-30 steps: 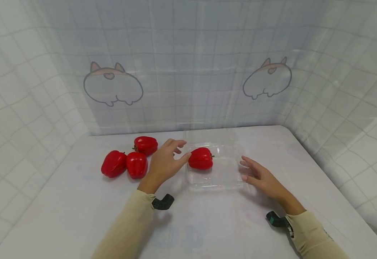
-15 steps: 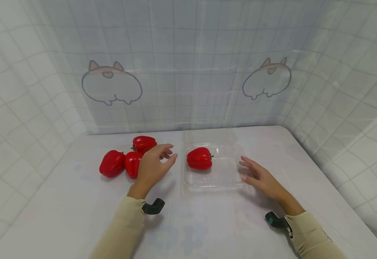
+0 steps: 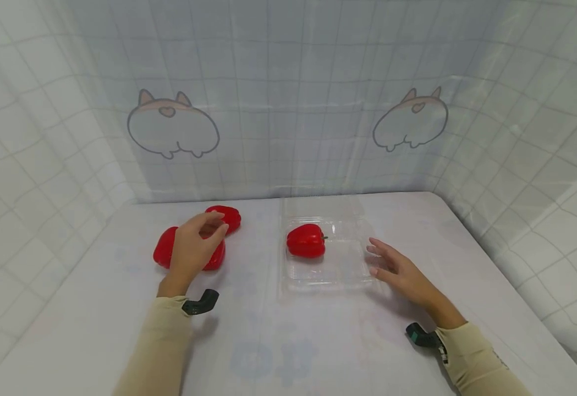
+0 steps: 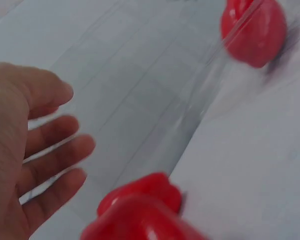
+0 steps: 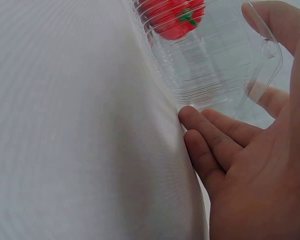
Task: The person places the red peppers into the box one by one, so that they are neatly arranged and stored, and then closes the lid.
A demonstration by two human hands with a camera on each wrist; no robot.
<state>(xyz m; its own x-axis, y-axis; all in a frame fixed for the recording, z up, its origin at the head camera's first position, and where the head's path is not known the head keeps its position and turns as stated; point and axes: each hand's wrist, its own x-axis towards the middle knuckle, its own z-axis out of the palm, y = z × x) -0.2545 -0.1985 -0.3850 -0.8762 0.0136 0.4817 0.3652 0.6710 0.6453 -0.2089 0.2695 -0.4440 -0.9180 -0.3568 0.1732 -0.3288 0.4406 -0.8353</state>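
Observation:
My left hand [image 3: 194, 245] hovers over a group of red bell peppers, fingers loosely bent and holding nothing. It partly covers the left bell pepper [image 3: 163, 250] and the front bell pepper [image 3: 217, 256]; the rear bell pepper [image 3: 232, 219] shows beyond its fingertips. Inside a clear plastic clamshell container [image 3: 347, 264] lies another red bell pepper [image 3: 306, 241] on its side, stem pointing right. Beside the container's right wall is my right hand [image 3: 399, 272]. In the right wrist view, the thumb [image 5: 277, 17] touches the container's rim and the relaxed fingers lie along its side.
The container's clear lid [image 3: 323, 207] lies folded back towards the rear wall. A white cloth covers the table [image 3: 278, 335]. Grid-patterned sheets [image 3: 288, 110] enclose the back and both sides.
My left hand has moved left from beside the bell pepper in the container to above the bell pepper group. My right hand has stayed at the container's right side.

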